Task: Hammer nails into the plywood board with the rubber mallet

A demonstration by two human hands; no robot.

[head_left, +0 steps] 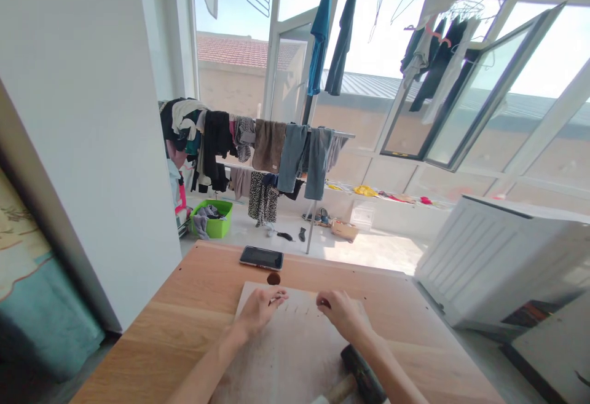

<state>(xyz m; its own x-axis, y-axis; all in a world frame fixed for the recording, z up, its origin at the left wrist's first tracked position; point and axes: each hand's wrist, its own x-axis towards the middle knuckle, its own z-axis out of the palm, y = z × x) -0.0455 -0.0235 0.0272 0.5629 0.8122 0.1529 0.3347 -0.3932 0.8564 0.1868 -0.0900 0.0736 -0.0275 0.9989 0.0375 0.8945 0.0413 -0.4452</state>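
The person's two bare hands are over a pale board point(276, 361) on a wood-topped table point(175, 318), well apart from each other near the board's far end. The left hand point(263, 310) has its thumb and fingers drawn together, but whether they pinch something small cannot be told. The right hand point(340, 310) is curled with its fingertips turned down; its grip, too, is unclear. Between the hands lies a spaced row of thin, dark, nail-like slivers point(295, 310) on the board — too small to make out fully. A hammer point(362, 372) with a black head and wooden handle lies by the near right part of the board, partly behind the right forearm. Beyond the board, a smartphone point(261, 257) lies near a round dark spot point(273, 278) on the tabletop. Farther off — clothes point(295, 152) on a drying rack point(343, 134) and a green tub point(219, 227).
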